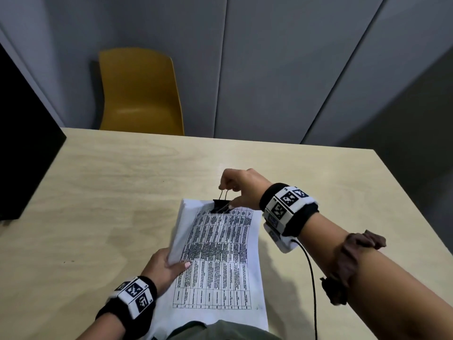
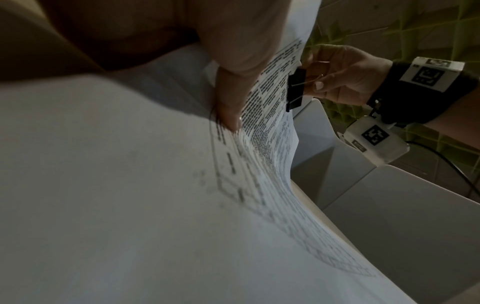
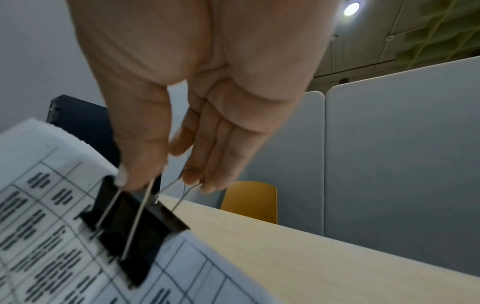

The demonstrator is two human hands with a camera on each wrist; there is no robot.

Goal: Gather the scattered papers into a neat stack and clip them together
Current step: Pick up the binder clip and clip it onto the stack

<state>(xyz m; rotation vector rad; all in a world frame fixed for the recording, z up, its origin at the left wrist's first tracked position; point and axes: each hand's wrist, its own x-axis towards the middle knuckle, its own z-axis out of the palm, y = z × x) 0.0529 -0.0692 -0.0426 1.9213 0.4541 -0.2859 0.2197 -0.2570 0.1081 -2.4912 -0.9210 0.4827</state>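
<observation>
A stack of printed papers (image 1: 218, 253) with a table of text lies tilted above the wooden table (image 1: 98, 192), near the front edge. My left hand (image 1: 166, 266) grips its left edge, thumb on top. A black binder clip (image 1: 221, 206) sits on the stack's far edge. My right hand (image 1: 235, 190) pinches the clip's wire handles from above. In the right wrist view the binder clip (image 3: 130, 230) straddles the paper edge, thumb and fingers (image 3: 197, 179) on the two wire loops. In the left wrist view the papers (image 2: 130, 195) curve and the binder clip (image 2: 294, 90) shows at their end.
A yellow chair (image 1: 139, 94) stands behind the table's far edge. A black monitor (image 1: 22, 148) is at the left. Grey partition panels (image 1: 294, 69) close the back. A cable (image 1: 311, 278) hangs from my right wrist band.
</observation>
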